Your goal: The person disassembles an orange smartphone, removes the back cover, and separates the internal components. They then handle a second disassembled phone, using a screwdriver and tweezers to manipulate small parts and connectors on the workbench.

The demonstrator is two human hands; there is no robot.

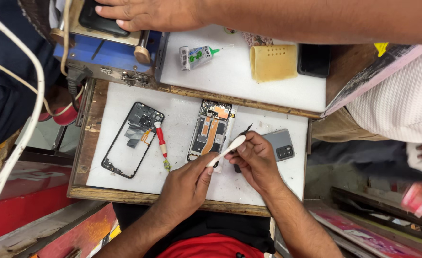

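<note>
Mid-frame, my left hand pinched a light, stiff white plastic pry stick by its end, right hand gripping black tweezers.

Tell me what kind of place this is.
Most likely a phone repair stall: an opened phone with its insides bared, a stripped phone frame, a red screwdriver and a glue tube lie on the workbench.

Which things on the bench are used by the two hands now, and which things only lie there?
In use:
- white plastic tool, held by left hand and right hand
- opened phone
- black tweezers, by the right hand

Lying about:
- black phone frame
- red screwdriver
- grey back cover
- glue tube
- yellow sponge
</note>
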